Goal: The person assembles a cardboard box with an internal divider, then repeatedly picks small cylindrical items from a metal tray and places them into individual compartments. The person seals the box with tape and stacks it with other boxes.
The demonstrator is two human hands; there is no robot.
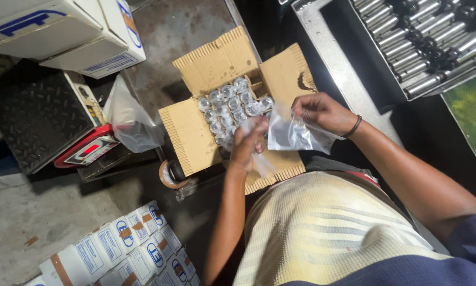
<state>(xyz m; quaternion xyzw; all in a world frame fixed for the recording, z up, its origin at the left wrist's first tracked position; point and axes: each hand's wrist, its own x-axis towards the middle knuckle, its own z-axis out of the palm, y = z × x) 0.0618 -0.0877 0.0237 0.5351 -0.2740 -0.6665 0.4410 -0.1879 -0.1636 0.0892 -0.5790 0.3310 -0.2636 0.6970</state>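
Note:
An open brown cardboard box (193, 135) sits on the floor in front of me, packed with several round parts wrapped in clear plastic (230, 103). My left hand (247, 143) hovers over the box's near side, fingers pinching the lower edge of a clear plastic bag (293, 133). My right hand (320, 111) grips the same bag's top edge just right of the box. A dark part seems to sit inside the bag.
A platform scale (42, 119) with a red display stands at left, a crumpled plastic bag (129, 124) beside it. White printed cartons (127, 249) are stacked at bottom left. A metal tray of steel cylinders (423, 42) lies top right. A tape roll (167, 175) rests by the box.

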